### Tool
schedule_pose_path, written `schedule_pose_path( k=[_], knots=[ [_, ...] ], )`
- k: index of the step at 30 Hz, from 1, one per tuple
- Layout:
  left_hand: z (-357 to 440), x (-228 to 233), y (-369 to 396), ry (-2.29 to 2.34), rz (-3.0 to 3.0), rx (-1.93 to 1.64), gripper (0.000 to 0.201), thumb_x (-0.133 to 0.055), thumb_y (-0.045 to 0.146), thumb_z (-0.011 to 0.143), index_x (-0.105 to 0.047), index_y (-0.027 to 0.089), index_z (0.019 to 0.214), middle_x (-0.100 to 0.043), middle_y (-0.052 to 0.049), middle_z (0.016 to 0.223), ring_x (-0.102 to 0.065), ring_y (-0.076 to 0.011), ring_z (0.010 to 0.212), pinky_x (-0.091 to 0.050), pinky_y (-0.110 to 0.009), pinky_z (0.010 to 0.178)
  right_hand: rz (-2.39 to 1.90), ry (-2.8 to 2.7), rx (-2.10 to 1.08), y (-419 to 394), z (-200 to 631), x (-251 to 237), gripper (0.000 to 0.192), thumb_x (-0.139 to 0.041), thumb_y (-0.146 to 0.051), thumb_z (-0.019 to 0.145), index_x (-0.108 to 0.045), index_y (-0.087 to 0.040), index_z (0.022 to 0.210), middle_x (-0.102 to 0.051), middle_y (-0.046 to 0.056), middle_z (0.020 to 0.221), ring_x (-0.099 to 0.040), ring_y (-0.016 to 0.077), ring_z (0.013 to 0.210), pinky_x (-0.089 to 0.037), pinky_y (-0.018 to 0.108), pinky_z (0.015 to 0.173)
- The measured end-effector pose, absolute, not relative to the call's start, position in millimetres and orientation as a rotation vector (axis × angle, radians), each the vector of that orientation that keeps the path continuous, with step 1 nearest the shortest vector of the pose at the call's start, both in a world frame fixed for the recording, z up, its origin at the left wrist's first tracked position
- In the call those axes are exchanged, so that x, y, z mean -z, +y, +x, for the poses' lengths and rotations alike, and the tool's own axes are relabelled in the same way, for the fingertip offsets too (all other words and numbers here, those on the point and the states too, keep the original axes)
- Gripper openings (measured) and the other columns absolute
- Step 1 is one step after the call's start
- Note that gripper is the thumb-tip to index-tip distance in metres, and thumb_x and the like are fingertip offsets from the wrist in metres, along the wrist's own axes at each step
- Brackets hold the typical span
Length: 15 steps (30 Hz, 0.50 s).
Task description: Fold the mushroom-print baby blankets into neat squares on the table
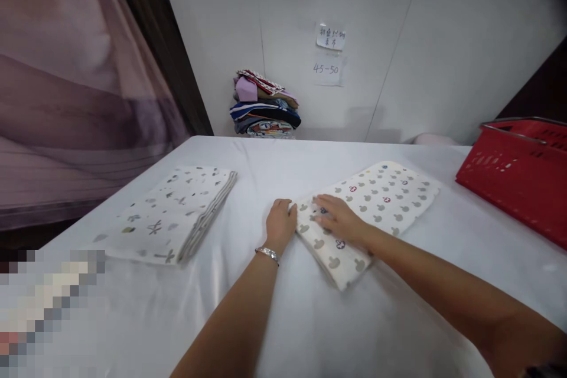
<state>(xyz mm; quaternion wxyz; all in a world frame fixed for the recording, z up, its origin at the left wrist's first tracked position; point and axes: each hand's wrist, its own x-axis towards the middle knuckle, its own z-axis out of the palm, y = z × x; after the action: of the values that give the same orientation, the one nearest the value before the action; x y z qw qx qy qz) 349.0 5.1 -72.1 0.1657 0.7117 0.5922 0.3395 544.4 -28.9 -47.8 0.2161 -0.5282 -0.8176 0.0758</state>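
The folded mushroom-print cloth point(381, 198) lies under your right grip point(339, 217), which is loosely spread on its near-left part, clasping nothing. Your left grip point(280, 225) sits at the cloth's left corner, thumb against the edge; you cannot tell from this view whether it pinches the fabric. The cloth is an off-white, layered oblong, set aslant on the smooth, faintly glossy white surface point(261, 165). Well to your left lies a thicker folded plant-print cloth point(177, 207); to your right stands a red perforated basket point(522, 183) with a thin handle.
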Motion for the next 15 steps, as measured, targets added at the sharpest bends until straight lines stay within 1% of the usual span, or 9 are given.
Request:
schedule_pose_path(
  k=[2,5,7,9,11,13,15],
  knots=[
    [348.3,71.6,6.4,1.718,2.063,-0.896,0.029,-0.043,0.029,0.087,-0.062,0.016,0.105,-0.061,-0.008,0.109,-0.057,-0.0211,0.098,-0.045,-0.032,0.085,-1.407,-2.310,-0.319,-68.6,542.2,49.2,0.044,-0.048,-0.038,0.090,-0.050,-0.022,0.130,-0.046,0.010,0.138,-0.039,0.0253,0.128,-0.031,0.045,0.105],
    [347.7,69.1,8.6,1.764,2.086,-0.787,0.032,-0.044,0.030,0.087,-0.061,0.017,0.110,-0.062,-0.008,0.110,-0.057,-0.0228,0.101,-0.045,-0.033,0.085,-1.384,-2.409,-0.393,-125.4,544.0,51.2,0.051,-0.047,-0.045,0.090,-0.043,-0.023,0.136,-0.040,0.010,0.143,-0.035,0.0259,0.131,-0.023,0.049,0.110],
    [347.7,66.5,11.0,1.782,2.081,-0.744,0.034,-0.044,0.031,0.086,-0.061,0.017,0.111,-0.062,-0.008,0.112,-0.058,-0.0226,0.101,-0.044,-0.032,0.084,-1.399,-2.445,-0.343,-153.4,545.6,55.5,0.061,-0.050,-0.049,0.088,-0.037,-0.021,0.140,-0.036,0.011,0.146,-0.030,0.0266,0.134,-0.019,0.050,0.111],
    [347.9,63.6,13.7,1.789,2.059,-0.719,0.033,-0.044,0.031,0.085,-0.061,0.019,0.111,-0.061,-0.007,0.113,-0.058,-0.0221,0.101,-0.044,-0.032,0.084,-1.429,-2.440,-0.241,-168.8,545.6,62.1,0.066,-0.053,-0.047,0.086,-0.033,-0.018,0.142,-0.034,0.013,0.146,-0.028,0.0272,0.135,-0.018,0.051,0.111],
    [348.0,60.2,15.4,1.783,2.043,-0.702,0.032,-0.045,0.031,0.084,-0.061,0.019,0.108,-0.062,-0.006,0.113,-0.058,-0.0216,0.101,-0.043,-0.031,0.084,-1.437,-2.414,-0.139,-171.8,545.6,68.4,0.059,-0.052,-0.037,0.087,-0.036,-0.016,0.140,-0.037,0.014,0.144,-0.030,0.0270,0.134,-0.020,0.051,0.110],
    [347.7,56.2,13.6,1.770,2.036,-0.698,0.030,-0.046,0.030,0.082,-0.062,0.020,0.105,-0.063,-0.005,0.110,-0.058,-0.0211,0.099,-0.043,-0.030,0.083,-1.406,-2.376,-0.075,-167.4,548.8,71.3,0.048,-0.047,-0.021,0.086,-0.044,-0.014,0.133,-0.047,0.014,0.137,-0.039,0.0252,0.128,-0.029,0.048,0.105],
    [347.3,51.7,6.0,1.764,2.018,-0.685,0.029,-0.047,0.029,0.080,-0.062,0.020,0.103,-0.065,-0.005,0.104,-0.059,-0.0205,0.096,-0.043,-0.029,0.079,-1.336,-2.341,-0.054,-163.9,558.4,69.3,0.044,-0.042,-0.010,0.082,-0.051,-0.015,0.125,-0.057,0.013,0.126,-0.050,0.0231,0.117,-0.039,0.044,0.096]
  ],
)
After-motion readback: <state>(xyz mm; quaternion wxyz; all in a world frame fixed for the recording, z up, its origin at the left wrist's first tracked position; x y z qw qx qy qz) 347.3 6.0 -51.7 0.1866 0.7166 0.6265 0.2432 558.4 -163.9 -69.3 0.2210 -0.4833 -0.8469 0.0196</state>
